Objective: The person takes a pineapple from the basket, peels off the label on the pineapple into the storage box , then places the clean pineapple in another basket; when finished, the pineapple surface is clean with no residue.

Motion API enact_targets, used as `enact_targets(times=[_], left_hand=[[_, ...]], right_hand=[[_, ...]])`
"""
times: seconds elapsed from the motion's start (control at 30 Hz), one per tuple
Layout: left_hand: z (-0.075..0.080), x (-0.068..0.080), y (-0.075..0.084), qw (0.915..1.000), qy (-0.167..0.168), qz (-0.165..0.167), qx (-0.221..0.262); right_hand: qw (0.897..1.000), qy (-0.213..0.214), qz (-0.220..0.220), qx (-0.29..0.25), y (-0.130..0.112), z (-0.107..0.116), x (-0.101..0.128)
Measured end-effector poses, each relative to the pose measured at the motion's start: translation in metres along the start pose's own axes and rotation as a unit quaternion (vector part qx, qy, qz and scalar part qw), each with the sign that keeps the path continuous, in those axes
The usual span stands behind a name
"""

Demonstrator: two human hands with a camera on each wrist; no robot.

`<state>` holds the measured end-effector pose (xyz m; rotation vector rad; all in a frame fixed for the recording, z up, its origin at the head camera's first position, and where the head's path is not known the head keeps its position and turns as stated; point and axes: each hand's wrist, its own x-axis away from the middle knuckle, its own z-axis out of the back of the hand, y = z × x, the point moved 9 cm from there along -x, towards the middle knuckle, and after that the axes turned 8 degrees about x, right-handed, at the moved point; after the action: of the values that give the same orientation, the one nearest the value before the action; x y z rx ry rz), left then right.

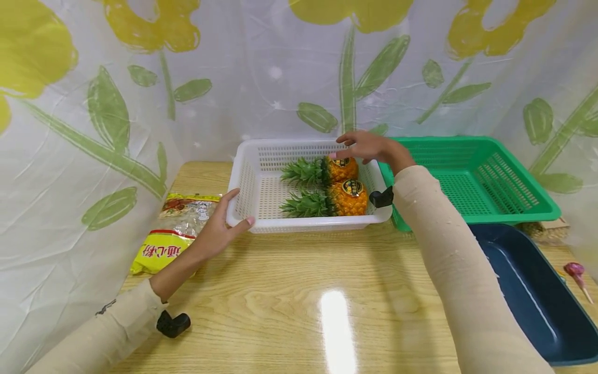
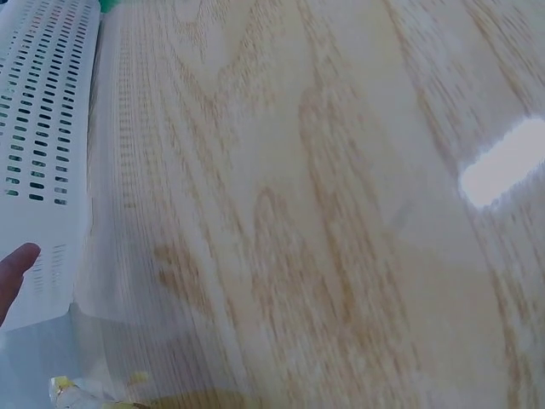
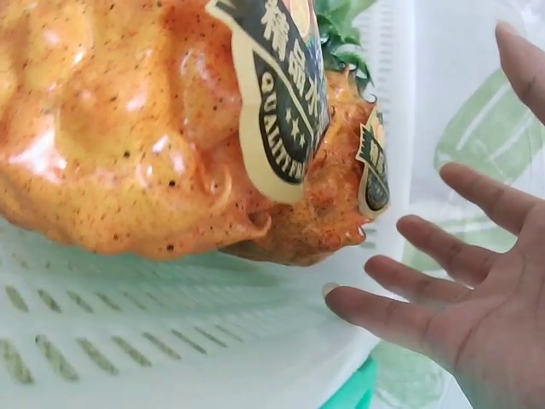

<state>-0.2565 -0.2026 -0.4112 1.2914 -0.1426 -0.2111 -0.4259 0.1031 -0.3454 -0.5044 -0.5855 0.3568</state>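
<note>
Two toy-like pineapples lie side by side in a white plastic basket [image 1: 299,224], leaves pointing left. The near pineapple [image 1: 349,201] and the far pineapple [image 1: 343,170] both carry dark oval labels. Over the basket's back right is my right hand [image 1: 369,146], its fingers spread and holding nothing. The right wrist view shows those fingers [image 3: 383,315] apart from the fruit, near the basket wall. My left hand [image 1: 218,228] rests against the basket's front left corner, thumb and forefinger spread apart. In the left wrist view only one fingertip [image 2: 21,260] shows, against the outer wall.
A green basket [image 1: 472,215] stands right of the white one. In front of it is a dark blue tray [image 1: 523,291], with a wrapped lollipop [image 1: 574,270] beyond. A yellow food bag [image 1: 161,249] lies at left on the wooden table [image 1: 280,301]. Flowered cloth hangs behind.
</note>
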Motion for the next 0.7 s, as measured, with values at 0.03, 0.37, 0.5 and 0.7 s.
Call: enact_targets(times=[0.03,0.37,0.5,0.7], left_hand=[[0.000,0.000,-0.001,1.0000,0.000,0.001,0.000],[0.001,-0.002,-0.001,1.0000,0.001,-0.001,-0.004],[0.001,-0.002,-0.002,1.0000,0.000,0.003,-0.005],[0.001,-0.002,-0.002,1.0000,-0.002,0.005,-0.005]], right_hand=[[1.000,-0.002,-0.002,-0.001,0.001,-0.001,-0.001],[1.000,-0.015,-0.009,-0.019,0.004,-0.009,-0.013],[0.999,-0.028,-0.013,-0.008,0.004,-0.012,-0.016],[0.999,-0.045,-0.011,-0.001,0.006,-0.015,-0.020]])
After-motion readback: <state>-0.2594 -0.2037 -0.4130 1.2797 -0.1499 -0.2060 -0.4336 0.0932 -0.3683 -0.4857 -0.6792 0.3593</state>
